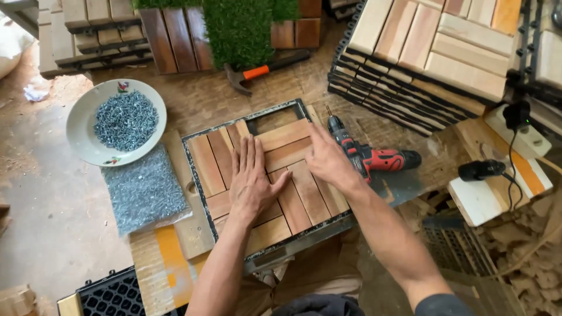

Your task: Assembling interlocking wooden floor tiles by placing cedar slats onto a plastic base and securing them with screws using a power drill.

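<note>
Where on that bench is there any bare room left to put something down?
Bare wood lies between the hammer and the tile frame, right of the screw plate. The grey floor left of the screw bag is open too. It is crowded around the drill, hemmed by the tile stack and right hand.

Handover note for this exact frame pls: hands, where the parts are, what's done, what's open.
Left hand: flat, palm down on the wooden slats, holding nothing.
Right hand: flat on the slats at the frame's right side, also empty.
Slats sit inside the black frame on the bench; the frame's top strip still shows a bare gap.
Red cordless drill lies just right of the frame, untouched.
Screws: white bowl at left, plus a clear bag of screws below it.
Hammer lies above the frame.
Finished tile stack top right.
Done: most slats laid. Left: whether any are screwed cannot be told.
</note>
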